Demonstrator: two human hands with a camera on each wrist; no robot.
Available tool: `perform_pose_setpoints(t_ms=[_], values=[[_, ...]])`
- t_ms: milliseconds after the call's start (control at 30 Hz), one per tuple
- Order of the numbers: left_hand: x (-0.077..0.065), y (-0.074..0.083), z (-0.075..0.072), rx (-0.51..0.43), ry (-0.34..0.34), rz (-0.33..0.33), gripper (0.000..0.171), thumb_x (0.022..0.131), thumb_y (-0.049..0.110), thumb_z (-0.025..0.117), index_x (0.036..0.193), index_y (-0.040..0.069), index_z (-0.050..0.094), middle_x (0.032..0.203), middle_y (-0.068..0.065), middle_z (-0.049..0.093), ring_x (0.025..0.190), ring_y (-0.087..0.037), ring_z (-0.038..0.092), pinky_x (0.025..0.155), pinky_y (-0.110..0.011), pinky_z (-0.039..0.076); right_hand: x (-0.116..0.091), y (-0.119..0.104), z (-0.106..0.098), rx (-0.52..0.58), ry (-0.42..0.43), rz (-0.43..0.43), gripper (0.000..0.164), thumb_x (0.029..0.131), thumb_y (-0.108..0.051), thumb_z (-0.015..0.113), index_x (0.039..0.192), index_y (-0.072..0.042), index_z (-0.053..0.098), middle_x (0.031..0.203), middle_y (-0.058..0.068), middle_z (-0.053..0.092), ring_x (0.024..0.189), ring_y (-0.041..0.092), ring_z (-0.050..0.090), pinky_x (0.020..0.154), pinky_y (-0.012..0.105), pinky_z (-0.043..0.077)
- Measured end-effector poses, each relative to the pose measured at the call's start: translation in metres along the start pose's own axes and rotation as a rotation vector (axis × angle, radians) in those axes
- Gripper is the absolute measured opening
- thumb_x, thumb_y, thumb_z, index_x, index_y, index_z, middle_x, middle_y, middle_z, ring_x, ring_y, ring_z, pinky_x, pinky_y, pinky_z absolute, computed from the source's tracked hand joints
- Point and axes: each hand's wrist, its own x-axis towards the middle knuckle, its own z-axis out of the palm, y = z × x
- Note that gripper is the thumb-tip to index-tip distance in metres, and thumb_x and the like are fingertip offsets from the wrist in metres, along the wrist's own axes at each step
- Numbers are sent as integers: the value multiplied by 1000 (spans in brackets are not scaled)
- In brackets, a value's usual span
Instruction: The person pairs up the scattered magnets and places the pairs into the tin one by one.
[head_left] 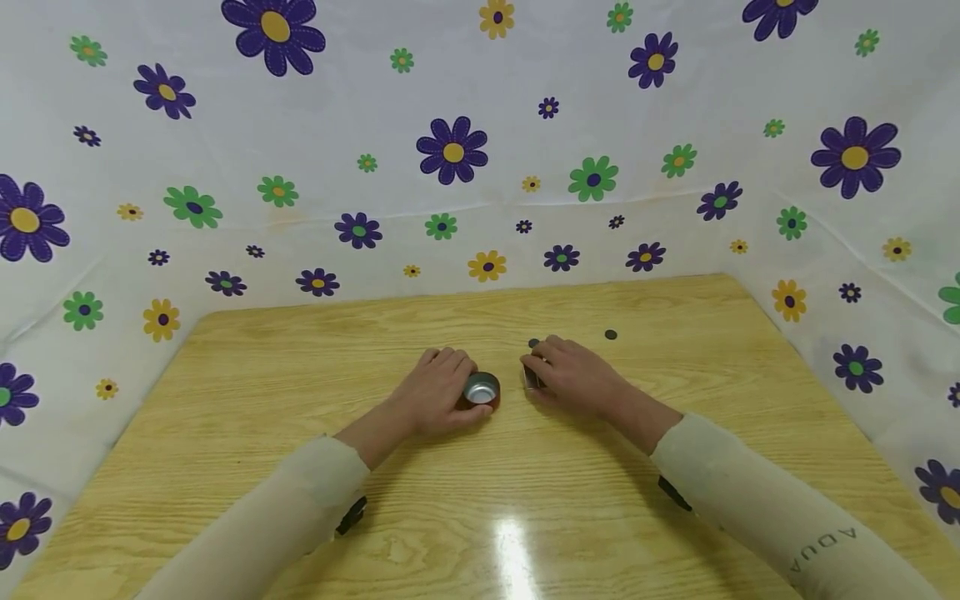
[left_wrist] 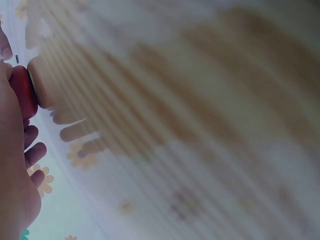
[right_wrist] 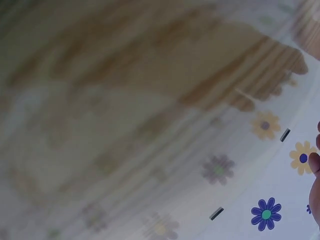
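Tin [head_left: 482,389] on table [head_left: 247,400], in left hand [head_left: 441,392]; hand at tin's nine o'clock. Small object [head_left: 531,380] at tin's three o'clock, in right hand [head_left: 576,377]. Nearer disc [head_left: 533,342] on table at right hand's ten, just beside fingers; farther disc [head_left: 611,335] at hand's one, apart. Cloth [head_left: 337,125] behind table at twelve, also along nine and three.
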Motion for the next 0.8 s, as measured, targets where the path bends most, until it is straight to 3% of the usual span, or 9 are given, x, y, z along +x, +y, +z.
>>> perform_pose_setpoints(t_ms=[300,800], values=[[1,2,0,1,6,1,56,92,62,55,114,10,58,107,-3,57,102,-22,52,96,-44,38,2,-4,2,33,12,22,48,98,-31,65,138,-5,57,124,9,60,117,24,54,102,39,47],[4,5,2,-2,-4,-15,63,92,67,52,119,10,58,113,-4,58,106,-23,52,99,-45,38,3,-4,3,-30,86,-2,50,98,-37,63,137,-6,58,121,8,61,113,24,56,97,41,46]])
